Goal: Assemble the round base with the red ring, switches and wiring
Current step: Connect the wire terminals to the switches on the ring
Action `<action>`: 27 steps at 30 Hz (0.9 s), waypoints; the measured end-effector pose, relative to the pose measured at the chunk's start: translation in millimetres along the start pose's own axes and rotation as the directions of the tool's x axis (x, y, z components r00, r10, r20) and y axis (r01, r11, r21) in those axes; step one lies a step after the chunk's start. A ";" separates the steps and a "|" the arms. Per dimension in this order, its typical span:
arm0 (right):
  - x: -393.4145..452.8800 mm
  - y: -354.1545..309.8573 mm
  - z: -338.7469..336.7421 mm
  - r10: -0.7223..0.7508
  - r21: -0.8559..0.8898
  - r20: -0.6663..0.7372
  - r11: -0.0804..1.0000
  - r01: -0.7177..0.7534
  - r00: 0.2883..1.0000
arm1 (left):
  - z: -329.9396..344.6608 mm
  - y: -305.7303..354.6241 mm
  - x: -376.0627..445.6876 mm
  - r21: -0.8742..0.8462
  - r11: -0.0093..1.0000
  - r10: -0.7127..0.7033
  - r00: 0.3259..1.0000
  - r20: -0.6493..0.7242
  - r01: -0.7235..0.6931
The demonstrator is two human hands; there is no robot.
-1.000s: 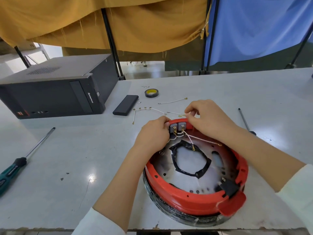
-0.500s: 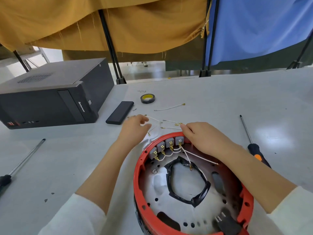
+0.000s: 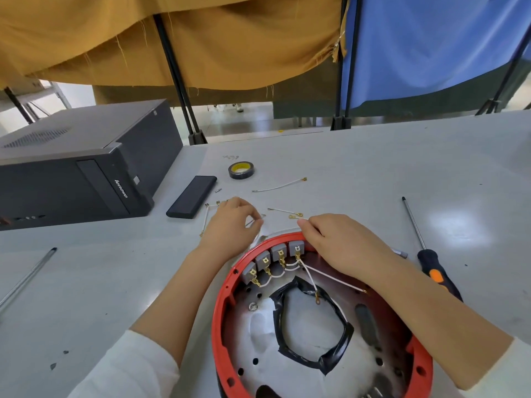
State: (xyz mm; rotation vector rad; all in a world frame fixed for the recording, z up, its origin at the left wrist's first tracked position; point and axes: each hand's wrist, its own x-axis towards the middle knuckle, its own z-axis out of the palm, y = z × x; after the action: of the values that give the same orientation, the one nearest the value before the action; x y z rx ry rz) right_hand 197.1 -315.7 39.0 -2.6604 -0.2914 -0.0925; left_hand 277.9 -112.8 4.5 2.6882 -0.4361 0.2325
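The round metal base [image 3: 258,326] lies at the bottom centre with the red ring [image 3: 218,320] around its rim. Several grey switches [image 3: 271,258] stand in a row inside the ring's far edge, joined by short white wires [image 3: 290,267]. Two longer wires run from the rightmost switch across the black-taped centre hole [image 3: 336,357]. My right hand [image 3: 336,242] lies over the far rim next to the rightmost switch, fingers curled on the ring. Just beyond the ring, my left hand [image 3: 230,225] is on the table and pinches a loose white wire [image 3: 254,222].
More loose wires [image 3: 278,186] lie past my hands. A tape roll [image 3: 242,170], a slim black box [image 3: 192,201] and a black computer case [image 3: 86,168] sit at the far left. An orange-and-black screwdriver [image 3: 431,265] lies on the right, a metal shaft [image 3: 28,277] on the left.
My left hand left the switches on the ring and moved out to the loose wires on the table. My right hand stayed at the ring's far rim. The base now sits lower in view.
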 end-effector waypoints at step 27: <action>0.7 -3.0 -2.4 0.085 0.086 -0.132 0.994 -0.074 0.988 | -29.1 40.5 5.6 -0.293 0.950 0.092 0.994 -0.052 -0.104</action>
State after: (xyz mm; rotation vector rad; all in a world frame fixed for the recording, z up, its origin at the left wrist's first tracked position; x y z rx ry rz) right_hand 197.1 -314.1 42.5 -2.5672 -0.1414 -0.2305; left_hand 266.8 -137.3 46.8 2.3683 -0.5475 0.2269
